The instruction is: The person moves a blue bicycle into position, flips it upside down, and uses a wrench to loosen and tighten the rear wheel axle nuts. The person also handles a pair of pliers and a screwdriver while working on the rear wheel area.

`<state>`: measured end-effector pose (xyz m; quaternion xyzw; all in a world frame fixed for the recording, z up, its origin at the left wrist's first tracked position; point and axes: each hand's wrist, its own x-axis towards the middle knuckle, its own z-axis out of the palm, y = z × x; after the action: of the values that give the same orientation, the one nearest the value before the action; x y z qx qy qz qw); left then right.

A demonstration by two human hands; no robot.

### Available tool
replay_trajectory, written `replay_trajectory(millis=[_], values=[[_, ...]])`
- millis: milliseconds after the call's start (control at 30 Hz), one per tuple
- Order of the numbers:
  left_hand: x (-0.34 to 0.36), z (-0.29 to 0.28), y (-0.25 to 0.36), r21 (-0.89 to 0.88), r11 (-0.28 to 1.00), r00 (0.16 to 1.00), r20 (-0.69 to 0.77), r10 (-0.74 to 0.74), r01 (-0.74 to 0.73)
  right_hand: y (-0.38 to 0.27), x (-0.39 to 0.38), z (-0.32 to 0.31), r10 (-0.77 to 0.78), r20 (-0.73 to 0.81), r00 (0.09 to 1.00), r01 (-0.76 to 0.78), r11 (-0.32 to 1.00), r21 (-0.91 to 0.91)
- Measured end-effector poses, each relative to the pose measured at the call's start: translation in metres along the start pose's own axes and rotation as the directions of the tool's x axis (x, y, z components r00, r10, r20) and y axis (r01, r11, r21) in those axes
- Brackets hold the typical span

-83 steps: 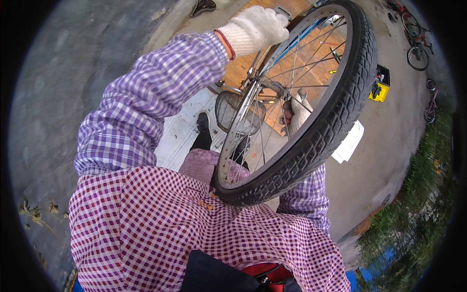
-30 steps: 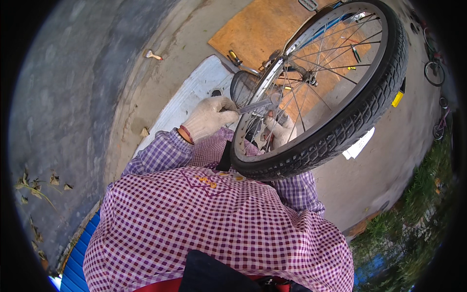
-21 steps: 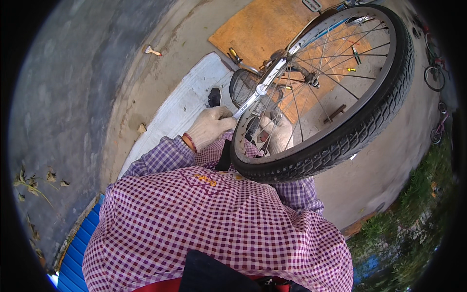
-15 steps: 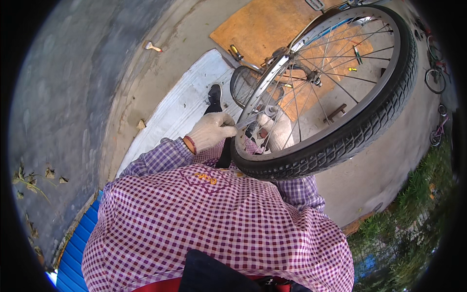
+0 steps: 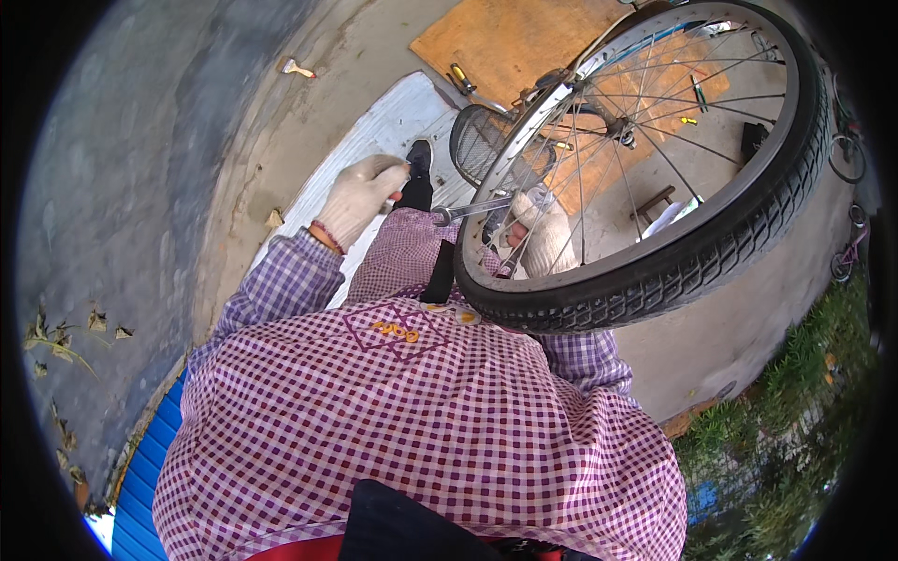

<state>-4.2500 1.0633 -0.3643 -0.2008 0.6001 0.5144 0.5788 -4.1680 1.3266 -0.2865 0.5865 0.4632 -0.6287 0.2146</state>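
A bicycle wheel point(image 5: 599, 294) with a black treaded tyre and metal spokes stands tilted in front of me. My left hand point(image 5: 360, 198), in a white knit glove, is left of the rim and apart from it. Its fingers are curled together; what they may hold is too small to name. Behind the spokes, my gloved right hand point(image 5: 547, 238) is closed around the far end of a slim greyish tool point(image 5: 472, 208). The tool's rounded tip pokes out past the rim toward my left hand. Spokes and rim partly hide my right fingers.
A wire basket point(image 5: 477, 145) sits beyond the wheel. Orange-brown boards point(image 5: 496, 47) lie on the floor with a yellow-black screwdriver point(image 5: 462, 77) at their edge. A paintbrush point(image 5: 297, 67) lies near the grey wall at left. Several bicycles point(image 5: 847, 157) stand far right.
My left hand has moved off the rim, up and to the left, leaving the tool's rounded tip exposed. The wheel appears slightly farther right in view. My right hand stays behind the spokes.
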Motion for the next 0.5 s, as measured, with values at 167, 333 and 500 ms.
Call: replay_trajectory(millis=[167, 333, 500], values=[[0.030, 0.033, 0.061, 0.233, 0.906, 0.829, 0.527, 0.188, -0.353, -0.019, -0.012, 0.013, -0.084, -0.047, 0.995, 0.085, 0.996, 0.003], [0.023, 0.018, 0.084, 0.110, 0.985, 0.685, 0.729, 0.013, -0.136, -0.019, -0.017, 0.017, -0.013, 0.123, 0.992, -0.015, 0.975, 0.223], [-0.001, -0.015, 0.091, -0.072, 0.997, 0.869, 0.493, 0.027, 0.010, -0.031, -0.026, -0.002, 0.055, -0.079, 0.995, -0.070, 0.978, -0.198]])
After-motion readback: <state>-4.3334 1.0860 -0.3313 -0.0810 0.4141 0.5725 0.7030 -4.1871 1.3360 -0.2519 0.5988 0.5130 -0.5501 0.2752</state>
